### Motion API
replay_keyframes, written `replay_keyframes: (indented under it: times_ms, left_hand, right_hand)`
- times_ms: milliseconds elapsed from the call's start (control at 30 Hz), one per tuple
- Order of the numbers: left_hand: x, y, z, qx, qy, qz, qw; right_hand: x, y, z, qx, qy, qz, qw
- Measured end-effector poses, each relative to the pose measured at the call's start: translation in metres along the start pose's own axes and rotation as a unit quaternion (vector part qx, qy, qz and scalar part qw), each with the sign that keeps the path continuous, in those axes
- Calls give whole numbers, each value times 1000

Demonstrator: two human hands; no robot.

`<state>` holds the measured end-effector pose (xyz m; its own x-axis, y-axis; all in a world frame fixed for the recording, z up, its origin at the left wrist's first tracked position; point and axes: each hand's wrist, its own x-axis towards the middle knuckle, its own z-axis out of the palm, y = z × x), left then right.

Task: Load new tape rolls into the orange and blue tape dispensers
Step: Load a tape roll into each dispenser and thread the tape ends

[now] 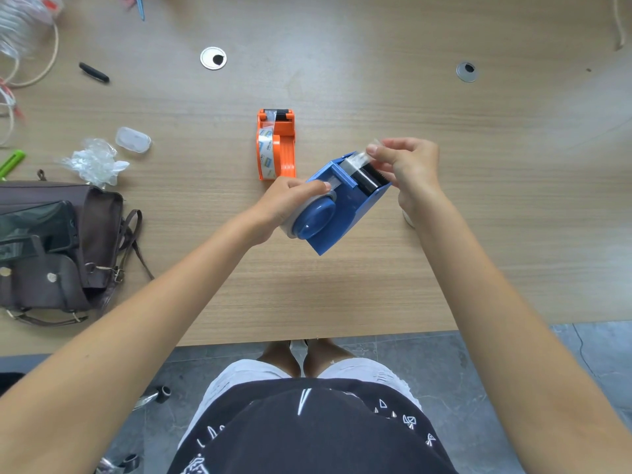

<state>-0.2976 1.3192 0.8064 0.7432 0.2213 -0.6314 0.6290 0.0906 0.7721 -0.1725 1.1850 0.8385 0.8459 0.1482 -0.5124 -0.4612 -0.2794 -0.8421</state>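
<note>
The blue tape dispenser [345, 213] is held tilted over the wooden table, with a clear tape roll on its round hub. My left hand [287, 203] grips the dispenser at the roll end. My right hand [407, 165] pinches the free end of the clear tape [357, 161] and holds it over the black roller and cutter at the dispenser's front. The orange tape dispenser [277, 145] stands on the table just beyond my left hand, with a printed tape roll loaded in it and tape running up to its cutter.
A brown bag [58, 248] lies at the left edge of the table [342, 295], with crumpled plastic wrap [94, 162] and a small clear case [133, 140] beyond it. A black marker [94, 72] and two cable grommets [213, 58] are farther back. Cords lie at the far left.
</note>
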Motion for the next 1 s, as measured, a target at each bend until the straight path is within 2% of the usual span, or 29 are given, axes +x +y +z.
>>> replay_keyframes:
  times_ms: [267, 433, 667, 1000]
  left_hand:
    - [1, -1, -1, 5, 0, 2, 1000]
    - [3, -4, -8, -20, -28, -13, 999]
    - [4, -8, -11, -45, -24, -9, 999]
    - [4, -8, -12, -63, 3, 14, 998]
  right_hand:
    - [-3, 1, 4, 39, 36, -3, 999]
    - [-3, 1, 5, 53, 42, -6, 998]
    - [-1, 3, 9, 67, 56, -16, 996]
    - [12, 8, 8, 36, 21, -8, 999]
